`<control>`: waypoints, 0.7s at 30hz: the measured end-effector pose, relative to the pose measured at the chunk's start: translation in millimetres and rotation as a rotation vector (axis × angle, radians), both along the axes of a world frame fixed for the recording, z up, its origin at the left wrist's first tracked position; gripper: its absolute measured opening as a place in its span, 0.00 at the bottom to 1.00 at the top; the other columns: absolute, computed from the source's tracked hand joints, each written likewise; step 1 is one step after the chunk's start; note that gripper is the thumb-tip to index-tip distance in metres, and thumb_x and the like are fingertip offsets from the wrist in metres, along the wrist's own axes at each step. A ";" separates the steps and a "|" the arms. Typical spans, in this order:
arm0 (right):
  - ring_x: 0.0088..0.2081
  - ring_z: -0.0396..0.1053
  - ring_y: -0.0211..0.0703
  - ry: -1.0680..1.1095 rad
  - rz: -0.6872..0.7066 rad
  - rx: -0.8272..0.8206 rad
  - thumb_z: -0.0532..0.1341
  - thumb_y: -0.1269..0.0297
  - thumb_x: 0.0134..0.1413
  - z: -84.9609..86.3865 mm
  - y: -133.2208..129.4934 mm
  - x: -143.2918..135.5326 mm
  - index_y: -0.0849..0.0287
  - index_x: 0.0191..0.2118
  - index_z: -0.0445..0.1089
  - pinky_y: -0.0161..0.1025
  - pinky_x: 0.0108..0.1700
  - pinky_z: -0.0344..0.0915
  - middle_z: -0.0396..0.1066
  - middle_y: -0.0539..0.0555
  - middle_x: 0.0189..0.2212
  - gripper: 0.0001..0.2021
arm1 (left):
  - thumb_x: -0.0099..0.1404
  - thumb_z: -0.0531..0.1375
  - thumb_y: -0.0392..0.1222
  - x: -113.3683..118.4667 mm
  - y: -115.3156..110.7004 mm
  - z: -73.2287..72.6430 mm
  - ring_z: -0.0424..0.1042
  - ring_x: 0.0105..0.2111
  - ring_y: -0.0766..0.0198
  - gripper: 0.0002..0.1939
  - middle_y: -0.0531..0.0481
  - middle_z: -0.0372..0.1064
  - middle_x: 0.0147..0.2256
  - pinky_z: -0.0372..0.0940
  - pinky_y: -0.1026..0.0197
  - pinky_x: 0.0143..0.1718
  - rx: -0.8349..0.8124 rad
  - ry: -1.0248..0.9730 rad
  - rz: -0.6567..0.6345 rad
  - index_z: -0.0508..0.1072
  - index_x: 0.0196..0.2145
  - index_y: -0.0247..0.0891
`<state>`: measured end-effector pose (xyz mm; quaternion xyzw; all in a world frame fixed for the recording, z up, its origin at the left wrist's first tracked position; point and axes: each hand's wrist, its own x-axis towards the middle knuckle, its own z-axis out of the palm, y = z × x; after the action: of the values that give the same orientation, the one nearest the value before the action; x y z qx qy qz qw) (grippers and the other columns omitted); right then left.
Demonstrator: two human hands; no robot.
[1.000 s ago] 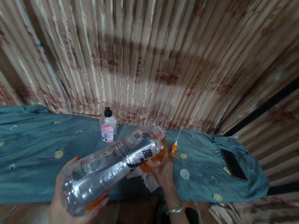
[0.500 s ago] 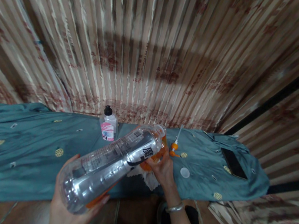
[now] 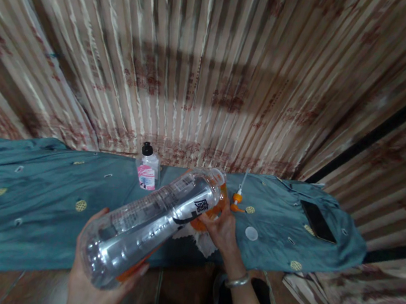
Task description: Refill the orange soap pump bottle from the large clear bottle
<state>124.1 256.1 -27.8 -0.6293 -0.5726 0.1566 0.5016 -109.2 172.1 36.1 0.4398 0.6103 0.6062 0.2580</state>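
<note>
A large clear bottle [image 3: 150, 225] with a silver and orange label lies tilted across the middle, its base low at the left and its neck up to the right. My left hand [image 3: 92, 278] is wrapped round its base end. An orange bottle [image 3: 220, 200] stands partly hidden behind the clear bottle's neck, and my right hand [image 3: 221, 223] grips it around its side. Where the two mouths meet is hard to make out. A crumpled white tissue [image 3: 203, 241] lies beneath them.
On the teal cloth [image 3: 49, 185] stand a small black-capped bottle [image 3: 147, 174] at left centre, an orange pump head [image 3: 237, 199], a round white disc [image 3: 251, 234] and a black phone [image 3: 317, 221] to the right. A pleated curtain [image 3: 200, 70] hangs behind.
</note>
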 end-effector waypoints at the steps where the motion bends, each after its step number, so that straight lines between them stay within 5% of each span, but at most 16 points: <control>1: 0.48 0.78 0.55 -0.003 -0.004 0.003 0.72 0.56 0.46 -0.1 0.0 -0.1 0.58 0.55 0.66 0.48 0.51 0.75 0.79 0.61 0.48 0.30 | 0.41 0.73 0.47 -1.1 0.0 -0.9 0.77 0.48 0.39 0.42 0.51 0.75 0.51 0.72 0.30 0.53 -0.003 0.018 0.000 0.70 0.56 0.55; 6: 0.47 0.79 0.55 -0.021 -0.016 0.006 0.72 0.56 0.46 -2.1 0.2 0.2 0.58 0.54 0.67 0.46 0.48 0.77 0.79 0.60 0.47 0.30 | 0.42 0.73 0.50 -6.6 0.4 -4.0 0.71 0.56 0.34 0.38 0.50 0.75 0.51 0.60 0.24 0.61 -0.026 0.156 0.031 0.72 0.53 0.55; 11: 0.48 0.79 0.55 -0.006 -0.007 0.010 0.72 0.57 0.46 -2.1 0.2 0.0 0.59 0.55 0.66 0.46 0.50 0.76 0.79 0.60 0.48 0.30 | 0.40 0.73 0.46 -2.6 -0.1 -1.9 0.77 0.48 0.40 0.44 0.52 0.75 0.51 0.72 0.32 0.53 -0.033 0.014 -0.016 0.69 0.57 0.55; 21: 0.48 0.79 0.56 -0.013 -0.010 0.004 0.72 0.57 0.46 2.4 0.2 -0.7 0.59 0.53 0.67 0.47 0.50 0.76 0.79 0.60 0.47 0.29 | 0.44 0.72 0.49 -2.6 0.1 -4.0 0.74 0.52 0.39 0.42 0.49 0.73 0.54 0.66 0.28 0.58 0.004 0.059 -0.031 0.67 0.58 0.56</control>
<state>123.4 256.3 -25.4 -0.6321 -0.5730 0.1491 0.4999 -111.8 172.1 32.1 0.4674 0.6096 0.5902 0.2483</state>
